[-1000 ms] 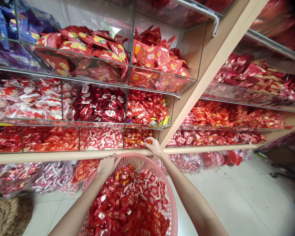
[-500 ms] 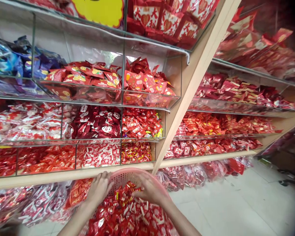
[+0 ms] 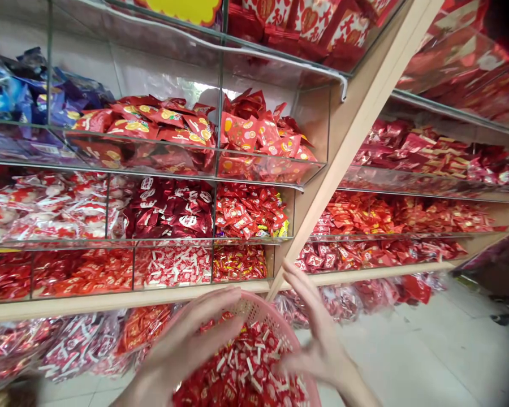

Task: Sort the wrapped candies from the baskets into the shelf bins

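A pink perforated plastic basket [image 3: 289, 323] stands below me against the front of the shelf. It is filled with red-wrapped candies [image 3: 241, 362], several with white twisted ends. My left hand [image 3: 190, 342], blurred by motion, is over the basket's left side with its fingers stretched out and nothing in them. At the right side my right hand [image 3: 316, 333] is raised, thumb and fingers spread, holding nothing. Both hands partly cover the basket's rim. Its lower part is out of the picture.
Clear-fronted shelf bins hold red candy packets [image 3: 254, 133], dark red packets [image 3: 169, 209] and blue packets [image 3: 34, 96]. A slanting wooden post [image 3: 343, 147] divides the shelves. Bags of candy [image 3: 74, 345] lie beneath the bottom board [image 3: 110, 302], above a pale tiled floor [image 3: 441, 339].
Both hands have lifted from the far part of the basket toward me and moved apart, left hand nearer, right hand further right with fingers raised. The view has shifted slightly.
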A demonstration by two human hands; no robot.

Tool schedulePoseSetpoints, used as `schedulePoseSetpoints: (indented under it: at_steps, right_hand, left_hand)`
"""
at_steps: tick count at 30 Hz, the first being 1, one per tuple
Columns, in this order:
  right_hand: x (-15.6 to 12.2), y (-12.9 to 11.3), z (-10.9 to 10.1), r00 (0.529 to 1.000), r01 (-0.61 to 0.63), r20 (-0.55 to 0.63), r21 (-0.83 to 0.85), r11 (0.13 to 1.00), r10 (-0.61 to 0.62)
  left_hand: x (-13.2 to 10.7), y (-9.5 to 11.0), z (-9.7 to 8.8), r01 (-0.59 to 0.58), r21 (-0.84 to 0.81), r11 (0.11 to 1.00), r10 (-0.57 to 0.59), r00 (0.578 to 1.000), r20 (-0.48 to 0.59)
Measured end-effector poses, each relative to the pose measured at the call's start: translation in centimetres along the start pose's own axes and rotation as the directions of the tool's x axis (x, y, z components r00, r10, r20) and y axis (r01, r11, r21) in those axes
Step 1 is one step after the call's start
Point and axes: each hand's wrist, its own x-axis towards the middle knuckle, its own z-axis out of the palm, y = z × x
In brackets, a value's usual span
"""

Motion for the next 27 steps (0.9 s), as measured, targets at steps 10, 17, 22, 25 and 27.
schedulePoseSetpoints:
  at_steps: [10,17,22,25,27]
  right_hand:
    - [9.3,15.8,13.2,0.918,-0.202,0.253,-0.365,0.909,0.306]
    - [10.6,14.9,14.8,0.836,-0.214,0.301,-0.593,0.776,0.46]
    - [11.1,14.1,15.2,0.849,-0.113,0.324,-0.659,0.744,0.416]
    - [11.5,13.7,15.6,0.845,-0.058,0.356,-0.681,0.73,0.399]
    - [11.6,13.7,15.9,0.842,-0.058,0.357,-0.684,0.727,0.404]
  left_hand:
    - [2.8,-12.4,6.9,0.058,0.196,0.979,-0.074,0.995,0.072]
    - [2.5,-12.6,7.7,0.048,0.256,0.966,-0.071,0.994,0.081]
    - [2.2,-13.0,8.3,0.045,0.302,0.952,-0.065,0.996,0.056]
    - [2.2,-12.9,8.4,0.058,0.301,0.952,-0.084,0.994,0.072]
    - [2.3,-12.9,8.4,0.071,0.309,0.948,-0.103,0.991,0.087]
